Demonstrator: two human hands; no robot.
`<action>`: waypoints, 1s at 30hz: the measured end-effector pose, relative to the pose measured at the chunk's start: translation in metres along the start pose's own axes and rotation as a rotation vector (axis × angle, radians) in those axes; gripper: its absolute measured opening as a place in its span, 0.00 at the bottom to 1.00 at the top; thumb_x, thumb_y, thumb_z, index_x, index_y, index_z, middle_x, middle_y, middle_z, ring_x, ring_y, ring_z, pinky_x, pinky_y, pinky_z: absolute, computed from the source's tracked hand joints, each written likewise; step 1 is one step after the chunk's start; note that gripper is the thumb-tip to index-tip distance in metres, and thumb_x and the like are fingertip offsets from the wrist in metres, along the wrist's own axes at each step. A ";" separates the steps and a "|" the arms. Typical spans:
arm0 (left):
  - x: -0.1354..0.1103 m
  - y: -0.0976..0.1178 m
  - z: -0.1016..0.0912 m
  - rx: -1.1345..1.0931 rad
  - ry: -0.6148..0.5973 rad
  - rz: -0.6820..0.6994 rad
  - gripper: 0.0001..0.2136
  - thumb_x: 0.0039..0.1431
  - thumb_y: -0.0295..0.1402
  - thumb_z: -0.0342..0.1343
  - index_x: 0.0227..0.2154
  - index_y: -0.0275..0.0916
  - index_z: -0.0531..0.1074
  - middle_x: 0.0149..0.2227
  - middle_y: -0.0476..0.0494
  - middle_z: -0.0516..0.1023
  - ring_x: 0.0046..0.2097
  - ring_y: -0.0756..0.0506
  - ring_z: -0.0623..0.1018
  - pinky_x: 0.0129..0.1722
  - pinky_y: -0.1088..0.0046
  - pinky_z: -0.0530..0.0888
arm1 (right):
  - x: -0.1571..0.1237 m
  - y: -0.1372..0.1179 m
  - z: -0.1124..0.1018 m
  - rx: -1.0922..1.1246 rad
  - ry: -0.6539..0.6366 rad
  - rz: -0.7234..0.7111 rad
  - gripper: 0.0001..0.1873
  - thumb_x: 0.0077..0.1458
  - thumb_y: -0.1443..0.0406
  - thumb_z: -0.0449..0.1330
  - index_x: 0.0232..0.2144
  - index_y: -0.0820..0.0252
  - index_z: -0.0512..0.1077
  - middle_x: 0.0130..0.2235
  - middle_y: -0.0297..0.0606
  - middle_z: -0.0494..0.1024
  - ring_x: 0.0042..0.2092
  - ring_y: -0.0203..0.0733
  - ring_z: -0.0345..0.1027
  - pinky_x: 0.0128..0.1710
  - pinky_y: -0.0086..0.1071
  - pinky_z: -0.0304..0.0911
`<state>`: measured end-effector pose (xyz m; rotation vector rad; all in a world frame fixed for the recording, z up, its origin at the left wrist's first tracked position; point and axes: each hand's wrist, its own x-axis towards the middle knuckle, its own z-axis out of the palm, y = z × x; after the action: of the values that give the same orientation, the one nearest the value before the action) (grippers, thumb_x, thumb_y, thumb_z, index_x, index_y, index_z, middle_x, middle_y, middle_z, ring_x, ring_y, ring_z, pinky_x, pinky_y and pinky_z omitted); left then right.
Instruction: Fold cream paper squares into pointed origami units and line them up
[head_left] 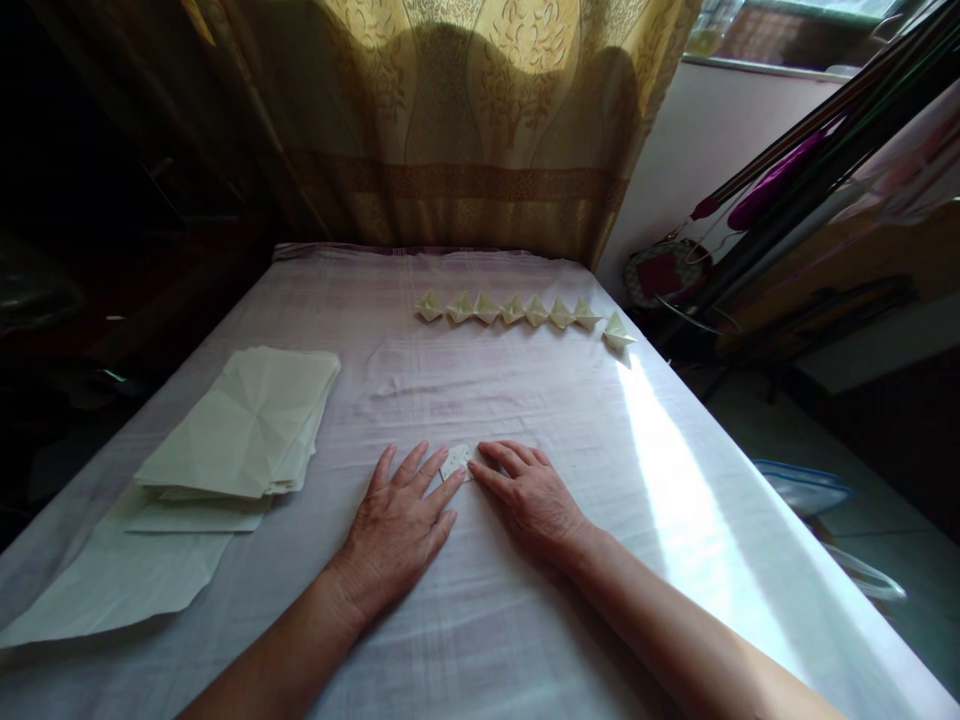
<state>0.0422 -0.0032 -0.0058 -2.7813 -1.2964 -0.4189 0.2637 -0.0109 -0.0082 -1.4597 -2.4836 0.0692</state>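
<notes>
A small folded piece of pale paper (456, 461) lies on the white cloth-covered table (525, 620), near the front middle. My left hand (401, 525) lies flat with fingers stretched out, its fingertips pressing the paper's left side. My right hand (529, 495) also lies flat, fingers extended, touching the paper's right edge. Both hands are open and pressed down on the cloth.
A stack of creased pale paper sheets (247, 425) rests at the left, with a larger loose sheet (120, 580) beneath. Several small folded paper shapes (517, 310) stand in a row at the far side. A patterned curtain (465, 120) hangs behind; clutter and rods (810, 150) fill the right.
</notes>
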 end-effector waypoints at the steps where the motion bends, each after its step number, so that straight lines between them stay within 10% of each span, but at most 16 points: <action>1: 0.000 0.000 0.000 0.003 -0.002 0.003 0.19 0.64 0.44 0.51 0.57 0.53 0.68 0.61 0.50 0.70 0.64 0.41 0.64 0.66 0.53 0.47 | -0.001 -0.001 -0.002 -0.014 -0.009 -0.007 0.24 0.60 0.69 0.55 0.58 0.54 0.69 0.58 0.47 0.69 0.58 0.50 0.60 0.53 0.42 0.57; 30: -0.002 -0.008 0.003 0.008 -0.067 0.047 0.22 0.66 0.45 0.47 0.61 0.53 0.62 0.64 0.44 0.64 0.65 0.37 0.61 0.64 0.49 0.51 | 0.024 -0.017 -0.010 -0.131 -0.134 0.082 0.27 0.62 0.67 0.52 0.63 0.49 0.59 0.57 0.45 0.68 0.53 0.50 0.61 0.46 0.40 0.58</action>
<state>0.0361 0.0011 -0.0097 -2.8361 -1.2395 -0.3201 0.2408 0.0008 0.0088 -1.6619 -2.5765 0.0208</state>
